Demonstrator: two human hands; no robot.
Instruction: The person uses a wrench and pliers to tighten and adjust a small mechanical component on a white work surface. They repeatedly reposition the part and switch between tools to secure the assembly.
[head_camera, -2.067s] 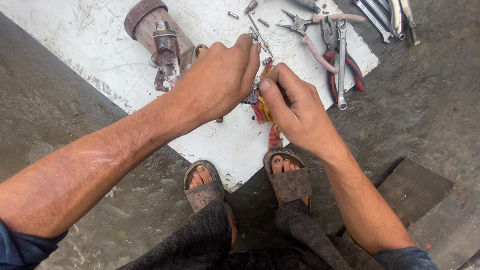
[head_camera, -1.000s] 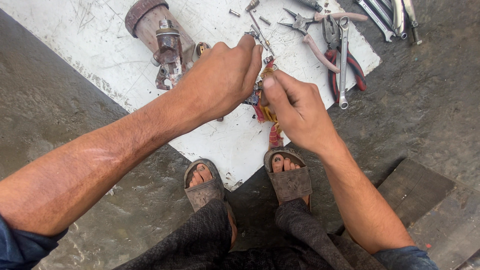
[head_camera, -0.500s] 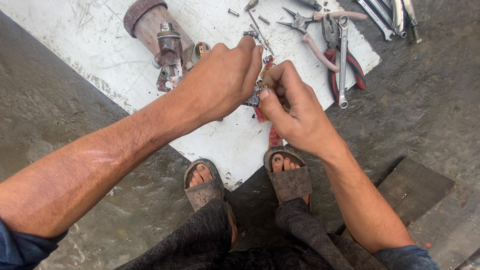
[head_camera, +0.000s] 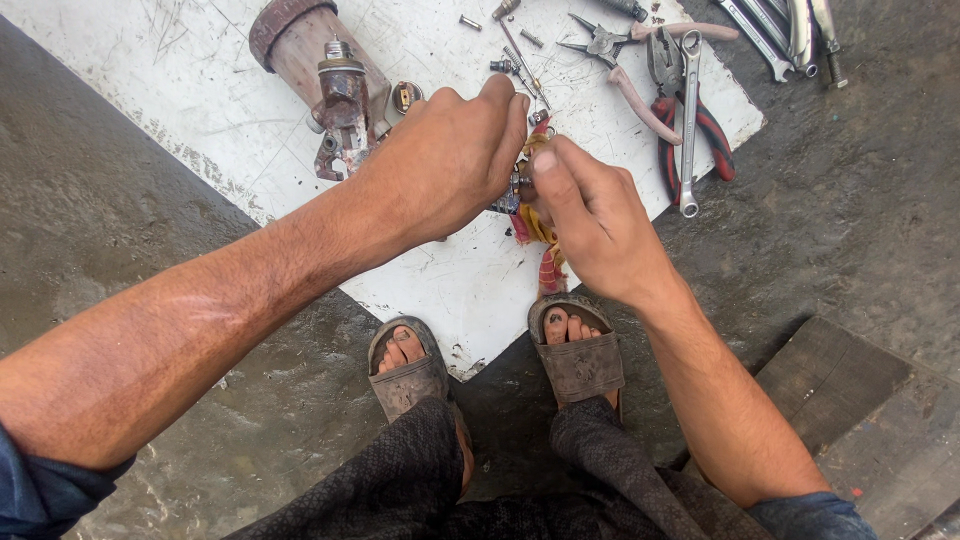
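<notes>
White scratched board (head_camera: 200, 90) on wet concrete, both hands meeting over it on one small metal part.

Left hand (head_camera: 445, 160) comes in from 8 o'clock, knuckles up, fingers curled down and pinched on the small metal part (head_camera: 512, 188) at frame centre. Right hand (head_camera: 590, 215) comes in from 5 o'clock, thumb and forefinger pinched narrow on the same part; part mostly hidden by fingers, probably wired, since red and yellow leads (head_camera: 540, 235) hang under it. Count: one rusty cylindrical motor unit (head_camera: 320, 70) at 11 o'clock, two pliers (head_camera: 660, 90) at 1 o'clock, one spanner (head_camera: 688, 120) lying across them, at least three more wrenches (head_camera: 790, 30) at the top right edge, several loose screws (head_camera: 470, 22) at 12. Two sandalled feet (head_camera: 490, 360) at 6.
</notes>
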